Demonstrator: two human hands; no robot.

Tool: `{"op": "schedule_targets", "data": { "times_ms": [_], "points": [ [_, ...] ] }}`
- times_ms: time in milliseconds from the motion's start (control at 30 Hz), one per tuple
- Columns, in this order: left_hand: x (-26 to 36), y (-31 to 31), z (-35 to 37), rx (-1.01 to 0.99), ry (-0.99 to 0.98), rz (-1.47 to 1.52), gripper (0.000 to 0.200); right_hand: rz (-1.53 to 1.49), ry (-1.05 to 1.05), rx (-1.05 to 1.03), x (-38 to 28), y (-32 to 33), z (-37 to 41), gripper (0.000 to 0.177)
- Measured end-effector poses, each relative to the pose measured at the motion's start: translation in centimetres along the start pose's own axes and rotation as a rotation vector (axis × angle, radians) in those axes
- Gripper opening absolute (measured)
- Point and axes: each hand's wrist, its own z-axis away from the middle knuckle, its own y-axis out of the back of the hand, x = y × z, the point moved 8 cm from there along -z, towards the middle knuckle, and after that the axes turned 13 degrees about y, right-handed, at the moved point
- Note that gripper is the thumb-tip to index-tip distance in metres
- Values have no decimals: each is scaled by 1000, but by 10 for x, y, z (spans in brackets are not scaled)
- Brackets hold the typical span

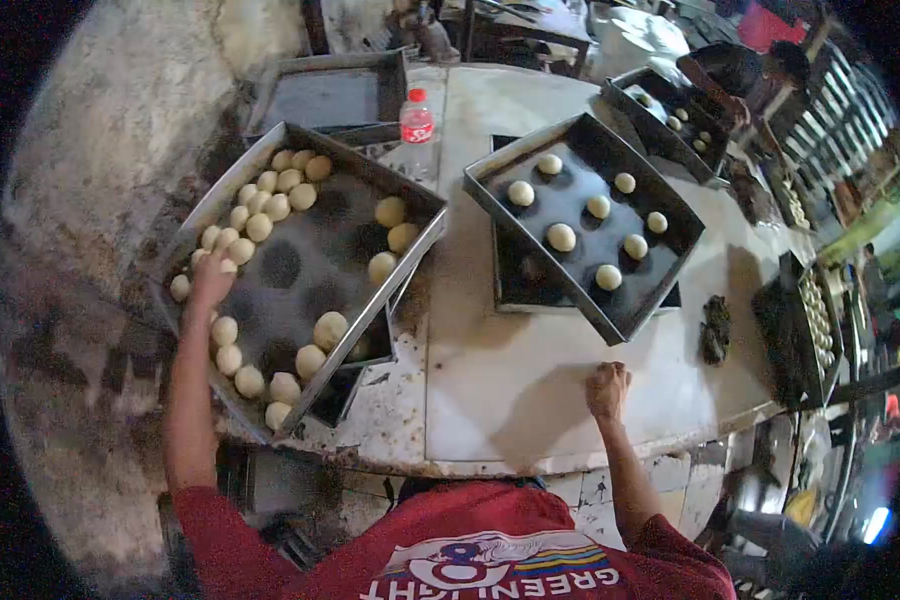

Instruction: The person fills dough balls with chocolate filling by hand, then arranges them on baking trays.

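My left hand (pixel 212 282) reaches into the left metal tray (pixel 365 165), its fingers closed around a pale dough ball (pixel 228 266) near the tray's left side. More dough balls (pixel 259 227) crowd along that side, and a few larger ones (pixel 331 329) sit along the opposite wall. My right hand (pixel 608 391) rests on the pale tabletop (pixel 490 400) with its fingers curled under. Whatever is beneath or inside those fingers is hidden. Beyond it stands a second metal tray (pixel 610 325) holding several spaced dough balls (pixel 598 206).
A bottle with a red cap (pixel 417 118) stands behind the trays. Another tray (pixel 325 95) lies at the back left. A dark crumpled thing (pixel 715 330) is to the right. At the far right a co-worker (pixel 720 75) leans over a tray (pixel 660 130) of dough balls.
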Motion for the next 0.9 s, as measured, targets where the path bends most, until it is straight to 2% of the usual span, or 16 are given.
{"op": "schedule_targets", "data": {
  "times_ms": [167, 200, 233, 267, 300, 333, 367, 400, 433, 467, 500, 567, 700, 733, 833, 900],
  "points": [
    [-12, 31, 11, -191, 67, 321, 21, -98, 69, -275, -9, 15, 13, 32],
    [-15, 36, 23, -350, 338, 533, 21, -247, 87, -385, -6, 8, 17, 32],
    [-13, 53, 38, -351, 331, 785, 23, -399, 105, -498, -4, 3, 20, 32],
    [-13, 78, 52, -227, 345, 781, 27, -634, 52, -679, 0, 3, 20, 34],
    [9, 121, 92, -41, 417, 1024, 26, -765, -192, -961, -9, 16, 15, 35],
    [13, 138, 124, 56, 393, 1050, 26, -657, 143, -1065, -44, 58, -25, 36],
    [19, 146, 154, 95, 369, 1052, 26, -1114, 170, -1022, -35, 94, -81, 41],
    [24, 152, 182, 107, 351, 1070, 26, -1036, 286, -943, -33, 117, -125, 45],
    [36, 149, 207, 86, 338, 1098, 27, -1521, -585, -762, -12, 124, -157, 45],
    [51, 139, 230, 23, 335, 1137, 27, -1082, 25, -727, -4, 123, -217, 41],
    [69, 122, 253, -72, 337, 1179, 27, -509, 457, -495, 5, 128, -271, 37],
    [117, 72, 282, -299, 361, 1242, 28, -380, 309, -270, 18, 106, -359, 32],
    [198, -27, 327, -616, 477, 1345, 30, -267, 643, 260, 96, -40, -473, 35],
    [210, -45, 337, -638, 499, 1375, 30, -584, 424, 38, 121, -89, -492, 37],
    [248, -73, 363, -826, 683, 1465, 34, 312, 359, -356, 79, -91, -481, 50],
    [274, -79, 376, -988, 843, 1524, 37, 221, 326, -66, 37, -48, -472, 50]
  ]
}}
